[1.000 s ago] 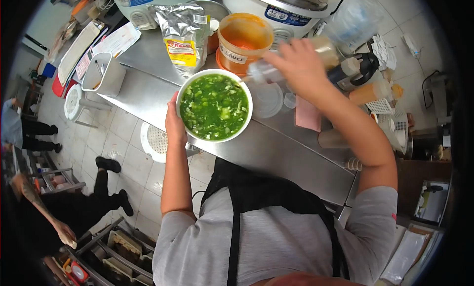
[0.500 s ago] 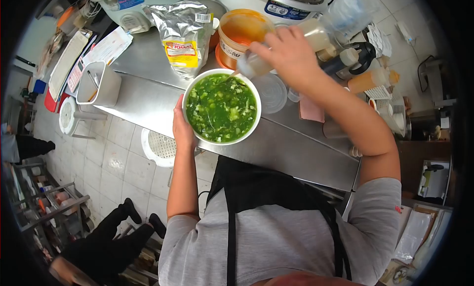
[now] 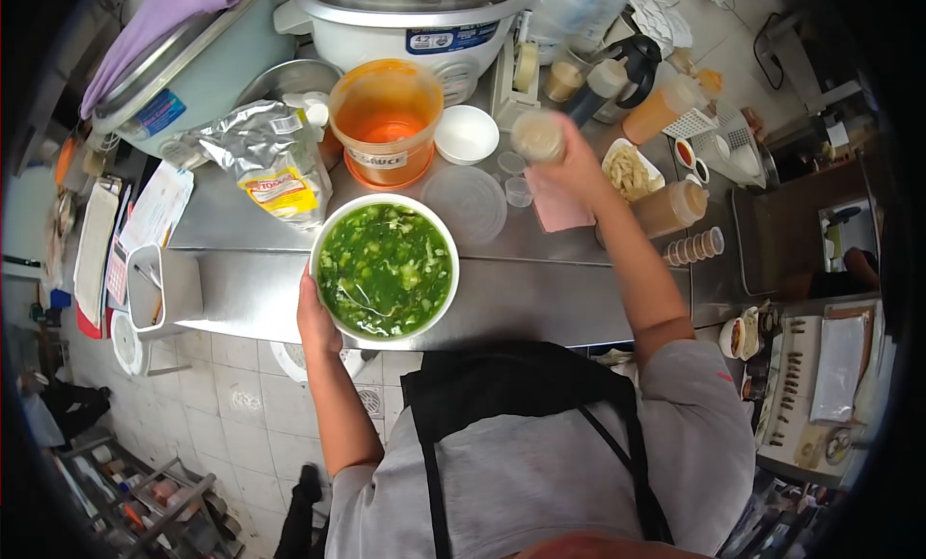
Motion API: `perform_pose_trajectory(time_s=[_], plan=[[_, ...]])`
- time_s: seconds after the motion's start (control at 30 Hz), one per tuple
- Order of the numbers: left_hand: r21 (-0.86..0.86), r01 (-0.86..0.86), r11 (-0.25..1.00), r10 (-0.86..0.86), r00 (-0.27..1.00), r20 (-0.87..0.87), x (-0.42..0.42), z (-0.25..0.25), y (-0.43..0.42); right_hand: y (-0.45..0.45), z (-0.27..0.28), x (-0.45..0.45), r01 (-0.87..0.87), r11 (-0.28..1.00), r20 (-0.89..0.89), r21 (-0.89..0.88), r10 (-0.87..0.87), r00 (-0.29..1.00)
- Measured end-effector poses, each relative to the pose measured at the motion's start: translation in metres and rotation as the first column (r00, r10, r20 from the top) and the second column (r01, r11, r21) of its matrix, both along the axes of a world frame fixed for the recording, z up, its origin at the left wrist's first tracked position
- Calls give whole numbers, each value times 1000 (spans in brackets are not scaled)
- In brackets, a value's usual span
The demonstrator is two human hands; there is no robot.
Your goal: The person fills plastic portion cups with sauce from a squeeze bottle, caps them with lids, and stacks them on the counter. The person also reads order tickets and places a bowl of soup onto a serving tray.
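The fingers of the right hand [image 3: 577,178] are wrapped around a bottle [image 3: 537,137] with pale contents, though blur hides how closely they press together. The left hand [image 3: 316,318] is against the left side of a large white bowl [image 3: 450,294]; its fingers are partly hidden by the bowl, so whether they are spread or together I cannot tell. The bowl is full of green soup [image 3: 386,265] with pale bits in it, and is at the near side of the metal table [image 3: 540,299]. The bottle is up and to the right of it, well apart, beside a pink cloth [image 3: 562,207]. Between bowl and cloth are a clear round lid [image 3: 466,205] and two small clear cups [image 3: 518,191]. Beyond the bowl are an orange-stained tub [image 3: 384,125] marked "SAUCE", a small white bowl [image 3: 467,136] just beside it, and a silver bag [image 3: 275,173] with a yellow label. To the right, a white dish [image 3: 654,181] holds pale strips of food [image 3: 629,173], near a squeeze bottle [image 3: 675,210] lying on its side. Farther back is a white rice cooker [image 3: 424,38].
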State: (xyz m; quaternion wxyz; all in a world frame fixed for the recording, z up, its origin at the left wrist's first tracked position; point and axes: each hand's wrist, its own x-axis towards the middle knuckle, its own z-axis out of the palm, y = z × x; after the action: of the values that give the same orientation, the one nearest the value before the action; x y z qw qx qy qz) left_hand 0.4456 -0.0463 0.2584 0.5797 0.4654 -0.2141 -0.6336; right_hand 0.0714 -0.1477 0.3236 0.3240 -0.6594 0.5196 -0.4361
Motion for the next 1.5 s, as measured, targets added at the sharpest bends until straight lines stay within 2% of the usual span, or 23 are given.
perform_pose_trajectory(time_s=[0.03, 0.13, 0.17, 0.27, 0.37, 0.4, 0.47, 0.5, 0.53, 0.57, 0.6, 0.63, 0.7, 0.77, 0.9, 1.03, 1.2, 1.23, 1.33, 1.37, 1.4, 1.47, 1.5], plan=[[18, 4, 1000, -4, 1000, -4, 0, 4, -1, -11, -1, -10, 89, 996, 15, -33, -88, 996], [21, -3, 1000, 3, 1000, -9, -2, 5, -4, -50, -29, -37, 424, 901, 313, -97, -376, 872], [27, -9, 1000, 9, 1000, -6, -3, 6, -4, -64, -46, -48, 460, 879, 374, -128, -386, 843], [57, -11, 998, 11, 1000, 9, -4, 6, -5, -83, -76, -59, 597, 788, 262, -149, -551, 792], [186, -1, 983, -8, 999, 46, 1, 4, -4, -76, -64, -53, 594, 757, 109, -273, -589, 801], [246, 2, 969, -18, 998, 62, 4, 2, -4, -66, -62, -47, 704, 625, -113, -337, -769, 629], [257, -1, 966, -24, 995, 95, 5, 3, -7, -18, -32, -11, 640, 755, -113, -144, -655, 747], [252, 4, 968, -28, 995, 93, 4, 6, -9, 11, -28, 10, 422, 903, -160, -87, -430, 888], [253, 16, 967, -40, 995, 90, 3, 9, -9, 39, -31, 35, 194, 953, 27, 232, -206, 978], [255, 14, 967, -41, 994, 101, 3, 11, -8, 68, -35, 60, -31, 855, 209, 518, -91, 974], [256, 18, 966, -48, 992, 113, 2, 13, -8, 85, -16, 89, -96, 647, 204, 756, -94, 974], [255, 25, 967, -59, 990, 126, 1, 15, -9, 89, -39, 105, -121, 725, 238, 678, -60, 970], [252, 35, 967, -72, 988, 139, 0, 15, -11, 91, -68, 127, -241, 791, 396, 562, -2, 918], [237, 53, 970, -94, 982, 166, 2, 12, -9, 90, -72, 137, -313, 788, 517, 531, -9, 856], [218, -8, 976, -33, 982, 184, -11, 26, 2, 97, -51, 130, -267, 783, 493, 562, -57, 868], [114, 176, 978, -188, 977, 103, -16, 74, 15, 107, 5, 104, -318, 720, 494, 616, -39, 868], [-12, 383, 924, -381, 921, 81, -64, 177, 19, 118, 97, 44, -325, 727, 470, 605, 3, 883], [-16, 445, 895, -443, 894, 67, -77, 199, 17, 126, 124, 32, -268, 757, 429, 597, -19, 903], [18, 530, 848, -528, 841, 121, -127, 251, 6, 131, 158, -12, -201, 790, 474, 579, -125, 872], [5, 565, 825, -560, 816, 146, -144, 264, 1, 134, 168, -32, -240, 841, 530, 485, -64, 846], [-2, 626, 780, -621, 774, 128, -163, 274, -6, 137, 178, -53, -207, 857, 525, 473, -84, 847], [-10, 729, 685, -711, 671, 209, -205, 292, -18, 145, 199, -95, -147, 879, 516, 453, -124, 848], [-1, 729, 685, -710, 667, 227, -228, 298, -25, 149, 210, -118, -111, 890, 468, 442, -124, 875]])
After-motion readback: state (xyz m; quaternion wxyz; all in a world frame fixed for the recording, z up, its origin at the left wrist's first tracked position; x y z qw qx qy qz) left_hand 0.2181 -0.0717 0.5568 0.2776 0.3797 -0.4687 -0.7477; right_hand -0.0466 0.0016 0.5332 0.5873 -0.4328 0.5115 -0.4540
